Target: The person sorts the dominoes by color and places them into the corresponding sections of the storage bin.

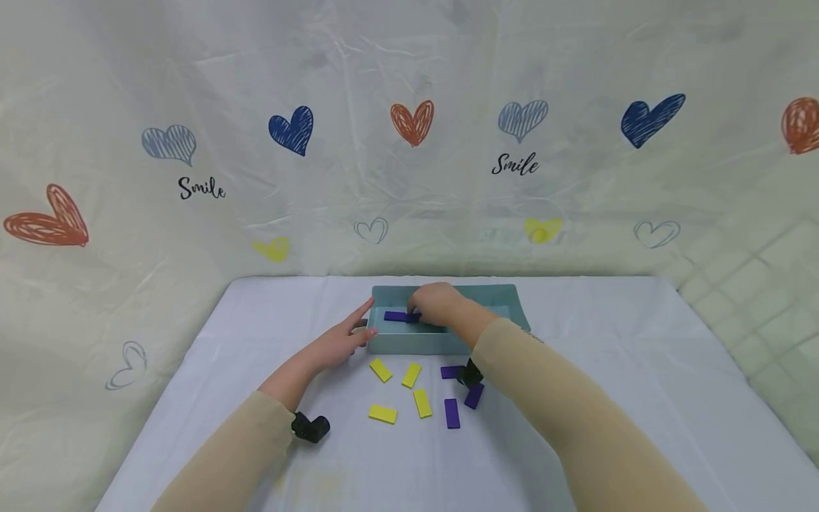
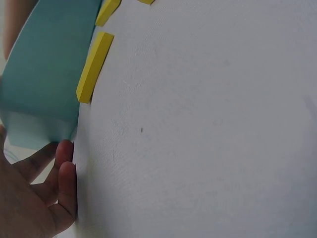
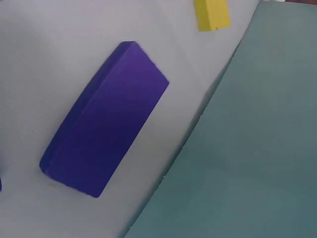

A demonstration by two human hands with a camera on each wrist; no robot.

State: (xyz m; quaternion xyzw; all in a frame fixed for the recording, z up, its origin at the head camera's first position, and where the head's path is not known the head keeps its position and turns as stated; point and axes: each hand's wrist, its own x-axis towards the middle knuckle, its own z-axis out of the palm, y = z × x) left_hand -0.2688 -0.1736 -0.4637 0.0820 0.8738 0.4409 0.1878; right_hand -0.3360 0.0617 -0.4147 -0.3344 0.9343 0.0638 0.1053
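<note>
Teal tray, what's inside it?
Inside the teal tray, a purple rectangular block lies toward the left; another purple block shows partly at the right hand. That hand and arm cover part of the interior, so anything beneath them is hidden.

White-topped table [image 1: 672,370] beneath a teal tray [image 1: 416,345], four yellow blocks [image 1: 422,403] and three purple blocks [image 1: 452,414]

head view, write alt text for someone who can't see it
A person's right grip dips into a teal tray at purple blocks while the left grip rests against the tray's left end. In front lie four yellow blocks and three visible purple ones; hearts and "Smile" decorate the backdrop.
</note>
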